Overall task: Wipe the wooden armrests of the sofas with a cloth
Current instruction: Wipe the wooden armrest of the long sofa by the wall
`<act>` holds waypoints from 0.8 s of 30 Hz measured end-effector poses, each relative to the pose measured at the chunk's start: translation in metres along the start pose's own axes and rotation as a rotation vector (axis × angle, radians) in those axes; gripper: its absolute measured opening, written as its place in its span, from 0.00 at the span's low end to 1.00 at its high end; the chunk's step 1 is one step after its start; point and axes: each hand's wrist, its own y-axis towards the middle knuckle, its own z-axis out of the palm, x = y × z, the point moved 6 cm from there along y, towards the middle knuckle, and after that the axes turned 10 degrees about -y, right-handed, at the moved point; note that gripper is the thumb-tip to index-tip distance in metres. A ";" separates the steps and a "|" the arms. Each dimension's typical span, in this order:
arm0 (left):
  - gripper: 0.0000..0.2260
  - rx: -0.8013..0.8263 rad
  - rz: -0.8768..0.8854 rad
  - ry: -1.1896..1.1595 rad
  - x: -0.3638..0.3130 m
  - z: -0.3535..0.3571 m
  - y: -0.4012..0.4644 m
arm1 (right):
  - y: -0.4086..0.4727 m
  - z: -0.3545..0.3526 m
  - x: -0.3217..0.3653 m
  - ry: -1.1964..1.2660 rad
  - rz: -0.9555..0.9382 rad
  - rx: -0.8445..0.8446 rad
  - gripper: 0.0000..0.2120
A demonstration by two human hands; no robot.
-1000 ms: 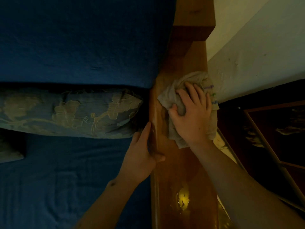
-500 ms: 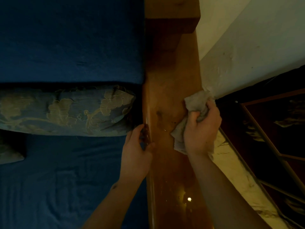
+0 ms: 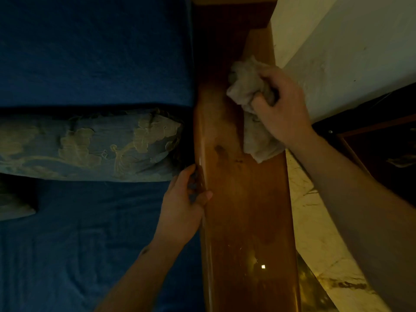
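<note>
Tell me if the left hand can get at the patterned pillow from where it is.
Probably yes: the left hand grips the armrest's inner edge right beside the patterned pillow, with nothing between them.

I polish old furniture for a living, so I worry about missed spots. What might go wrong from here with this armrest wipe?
The right hand grips the cloth bunched, so little fabric meets the wooden armrest; streaks seem likely. The dark blotch lies beside the cloth's path and may get skipped. The left hand grips the armrest's inner edge, probably leaving fingermarks there.
</note>
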 end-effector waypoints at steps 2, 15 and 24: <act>0.29 0.020 -0.006 0.000 0.001 0.000 0.002 | 0.017 0.010 0.004 -0.074 -0.077 0.089 0.21; 0.37 -0.048 -0.034 -0.073 0.008 -0.021 -0.019 | -0.080 0.052 0.028 0.167 -0.177 0.354 0.11; 0.34 -0.010 -0.036 -0.161 0.036 0.005 -0.112 | -0.221 0.043 0.040 0.207 -0.207 0.372 0.10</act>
